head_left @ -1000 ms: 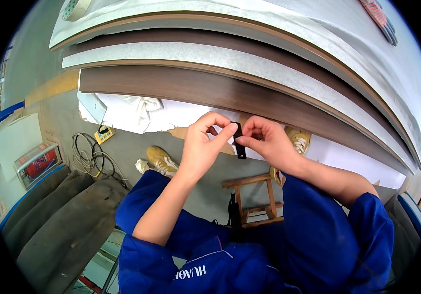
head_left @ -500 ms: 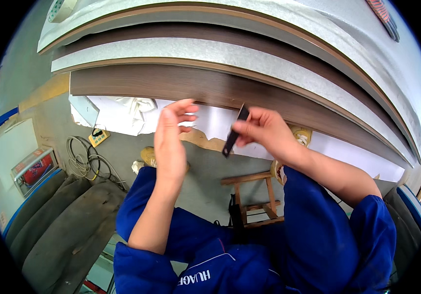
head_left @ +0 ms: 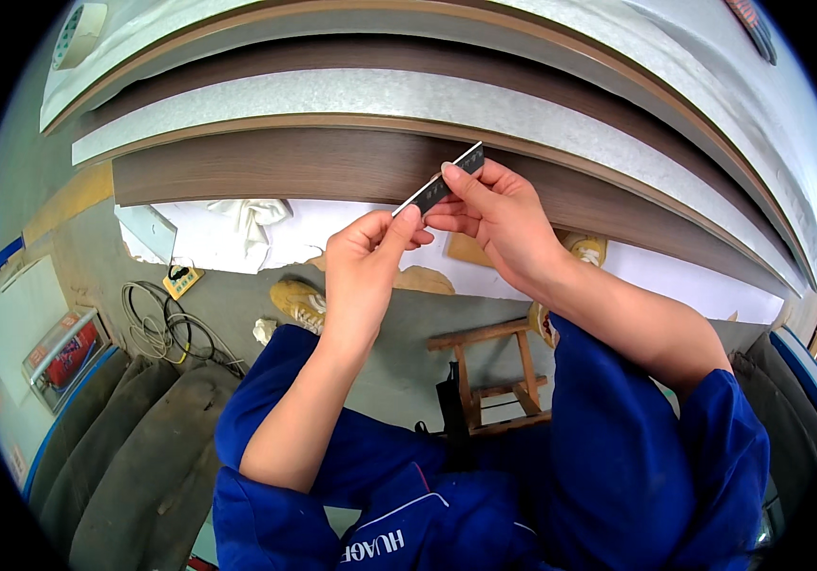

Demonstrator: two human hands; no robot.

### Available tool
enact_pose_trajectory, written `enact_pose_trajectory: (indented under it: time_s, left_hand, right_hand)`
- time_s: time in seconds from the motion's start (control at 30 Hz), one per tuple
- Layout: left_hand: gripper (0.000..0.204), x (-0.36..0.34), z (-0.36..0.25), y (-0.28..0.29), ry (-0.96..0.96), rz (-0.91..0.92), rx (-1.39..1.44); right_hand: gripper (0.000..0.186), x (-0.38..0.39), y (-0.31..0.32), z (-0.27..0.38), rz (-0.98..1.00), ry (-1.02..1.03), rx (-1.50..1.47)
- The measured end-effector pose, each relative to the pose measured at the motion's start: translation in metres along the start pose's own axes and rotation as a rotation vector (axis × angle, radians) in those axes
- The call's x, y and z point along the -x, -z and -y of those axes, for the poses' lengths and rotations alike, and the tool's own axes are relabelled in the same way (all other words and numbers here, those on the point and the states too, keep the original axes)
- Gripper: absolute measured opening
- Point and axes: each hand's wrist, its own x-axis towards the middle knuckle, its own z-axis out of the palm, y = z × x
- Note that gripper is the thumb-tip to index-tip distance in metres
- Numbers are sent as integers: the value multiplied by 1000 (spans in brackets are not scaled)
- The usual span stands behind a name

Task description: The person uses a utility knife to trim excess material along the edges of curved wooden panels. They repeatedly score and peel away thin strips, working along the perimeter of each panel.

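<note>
A small flat black strip (head_left: 433, 193) with a pale long edge and light markings is held slantwise between both hands; its exact kind is unclear. My left hand (head_left: 359, 276) pinches the lower left end, thumb on top. Near the strip's upper right end, my right hand (head_left: 511, 221) grips it with thumb and fingers. Both hands are in front of a dark brown wood-grain board (head_left: 266, 169), the nearest of several long panels. I cannot tell whether the strip touches the board.
White sheeting (head_left: 209, 238) with a crumpled white cloth (head_left: 249, 221) lies below the panels. A wooden stool (head_left: 480, 335) stands between my legs. To the left are a yellow power strip (head_left: 182, 280), coiled cables (head_left: 147, 319) and grey padding (head_left: 152, 457). A tape roll (head_left: 80, 36) sits at the far left.
My left hand has moved right and closed on the strip's lower end. My right hand has raised and tilted the strip, turning its marked face into view.
</note>
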Motion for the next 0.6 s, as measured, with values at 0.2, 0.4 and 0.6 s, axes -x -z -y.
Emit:
enact_pose_trajectory:
  time_s: [0.2, 0.4, 0.6]
  left_hand:
    - [27, -13, 9, 10, -13, 67, 73]
    - [25, -17, 10, 10, 6, 134, 80]
    - [26, -14, 9, 9, 22, 169, 120]
  right_hand:
    - [18, 2, -9, -3, -37, 74, 11]
    - [19, 5, -9, -5, -59, 96, 13]
    - [19, 11, -10, 0, -67, 85, 105]
